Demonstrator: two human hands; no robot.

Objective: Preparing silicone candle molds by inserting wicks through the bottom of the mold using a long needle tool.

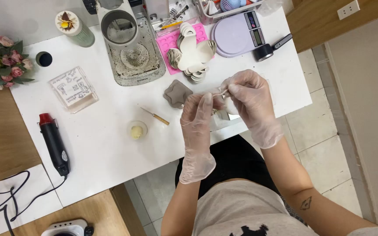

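Both my hands wear clear thin gloves and meet over the near right part of the white table (110,148). My left hand (197,118) and my right hand (248,98) pinch one small pale piece (221,92) between their fingertips. A grey lump of clay (176,93) lies just left of my hands. Behind them stands a cluster of white petal-shaped pieces (194,54) on a pink mould (171,40). A thin wooden-handled tool (155,116) and a small dish with a yellowish lump (137,130) lie to the left.
A black heat gun with red tip (54,144) lies at the left, its cord trailing off. At the back stand a metal press machine (130,48), a lilac scale (237,32), a clear stamp box (73,88), a pale green bottle (76,28) and pink flowers (3,61).
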